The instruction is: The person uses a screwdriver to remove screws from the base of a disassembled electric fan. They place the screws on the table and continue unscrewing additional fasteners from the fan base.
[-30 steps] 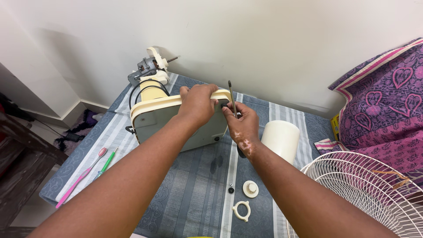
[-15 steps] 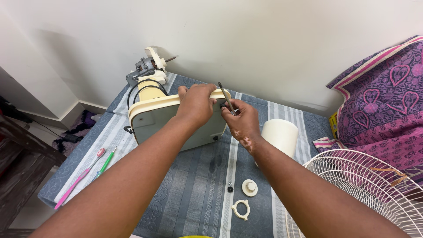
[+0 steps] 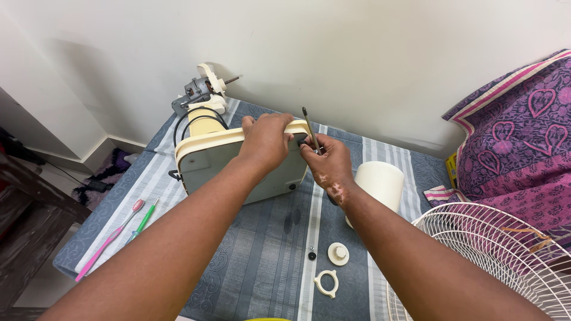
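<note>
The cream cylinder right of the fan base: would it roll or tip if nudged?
The cream cylinder seems to stand on end on soft bedding, so it would probably tip rather than slide. Once down, its round side would likely roll. It looks like light, smooth plastic.

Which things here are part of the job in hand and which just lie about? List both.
In hand:
left hand gripping the cream fan base
right hand holding a thin dark tool at the base's corner

Lying about:
pink and green tools
cream cylinder
round cap
ring nut
wire fan guard
</note>
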Tool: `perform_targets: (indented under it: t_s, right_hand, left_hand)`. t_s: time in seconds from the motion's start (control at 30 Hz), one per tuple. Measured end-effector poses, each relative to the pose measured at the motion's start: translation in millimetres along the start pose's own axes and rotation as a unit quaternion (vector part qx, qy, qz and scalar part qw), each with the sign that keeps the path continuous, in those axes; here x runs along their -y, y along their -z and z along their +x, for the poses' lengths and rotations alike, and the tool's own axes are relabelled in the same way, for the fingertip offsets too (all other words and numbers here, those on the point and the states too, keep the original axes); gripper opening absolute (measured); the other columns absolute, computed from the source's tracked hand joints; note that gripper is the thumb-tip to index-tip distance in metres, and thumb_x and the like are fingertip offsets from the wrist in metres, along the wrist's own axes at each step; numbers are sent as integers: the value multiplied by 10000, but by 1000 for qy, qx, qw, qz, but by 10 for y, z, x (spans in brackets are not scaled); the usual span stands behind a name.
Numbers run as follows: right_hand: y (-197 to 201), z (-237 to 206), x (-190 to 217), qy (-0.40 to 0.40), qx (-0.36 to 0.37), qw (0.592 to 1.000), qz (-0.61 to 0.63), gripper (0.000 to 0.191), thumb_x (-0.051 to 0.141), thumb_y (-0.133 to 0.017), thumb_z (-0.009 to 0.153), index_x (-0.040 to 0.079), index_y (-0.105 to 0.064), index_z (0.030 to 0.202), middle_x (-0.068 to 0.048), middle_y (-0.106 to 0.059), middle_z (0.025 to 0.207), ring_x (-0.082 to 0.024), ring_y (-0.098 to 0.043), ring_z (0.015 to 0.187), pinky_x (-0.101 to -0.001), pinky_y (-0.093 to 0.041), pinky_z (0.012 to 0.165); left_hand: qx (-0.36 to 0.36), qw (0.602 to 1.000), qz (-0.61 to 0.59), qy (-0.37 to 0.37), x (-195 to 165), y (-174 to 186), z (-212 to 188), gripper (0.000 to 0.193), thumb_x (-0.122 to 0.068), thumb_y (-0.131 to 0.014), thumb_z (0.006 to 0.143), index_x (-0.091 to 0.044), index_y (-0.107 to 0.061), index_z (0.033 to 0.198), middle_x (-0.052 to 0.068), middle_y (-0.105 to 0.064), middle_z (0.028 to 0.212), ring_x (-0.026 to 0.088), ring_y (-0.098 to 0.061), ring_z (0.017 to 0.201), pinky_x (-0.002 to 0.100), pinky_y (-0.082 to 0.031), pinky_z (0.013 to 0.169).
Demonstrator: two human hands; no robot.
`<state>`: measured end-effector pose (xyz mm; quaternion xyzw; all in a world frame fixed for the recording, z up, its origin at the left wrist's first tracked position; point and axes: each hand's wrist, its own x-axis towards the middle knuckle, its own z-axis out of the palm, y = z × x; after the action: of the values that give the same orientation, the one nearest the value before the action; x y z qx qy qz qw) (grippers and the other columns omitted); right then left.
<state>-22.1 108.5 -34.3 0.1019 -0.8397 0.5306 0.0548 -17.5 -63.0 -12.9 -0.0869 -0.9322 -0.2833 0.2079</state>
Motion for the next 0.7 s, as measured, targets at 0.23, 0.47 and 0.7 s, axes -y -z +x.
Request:
perform_targets:
  t_s: [0.23, 0.47, 0.7]
  right_hand:
    - [7, -31, 83, 22, -2, 999, -28, 199, 214, -713, 907, 71, -745, 1041, -3, -704, 769, -62, -634, 691, -249, -519, 651]
    - [43, -57, 74, 16, 11, 1000, -11, 219, 207, -695, 926, 93, -747, 1106, -4, -724, 861, -72, -661, 751, -255, -531, 681]
    - [25, 11, -13, -18, 1, 1000, 20, 148, 200, -720, 927, 56, -756, 932, 22, -617, 717, -67, -496, 634, -268, -420, 576]
  left_hand:
    - [-2, 1000, -5, -1, 8, 0, -3, 284, -94, -667, 900, -96, -704, 1181, 71, -725, 1113, 254, -604, 1137, 498, -296, 1009]
    - [9, 1000, 12, -8, 6, -31, 18, 271, -81, -643, 915, -104, -697, 1180, 63, -721, 1085, 260, -602, 1117, 508, -288, 1016]
    - [1, 999, 38, -18, -8, -57, 8, 265, -98, -649, 919, -109, -681, 1182, 57, -711, 1076, 262, -601, 1117, 516, -303, 986]
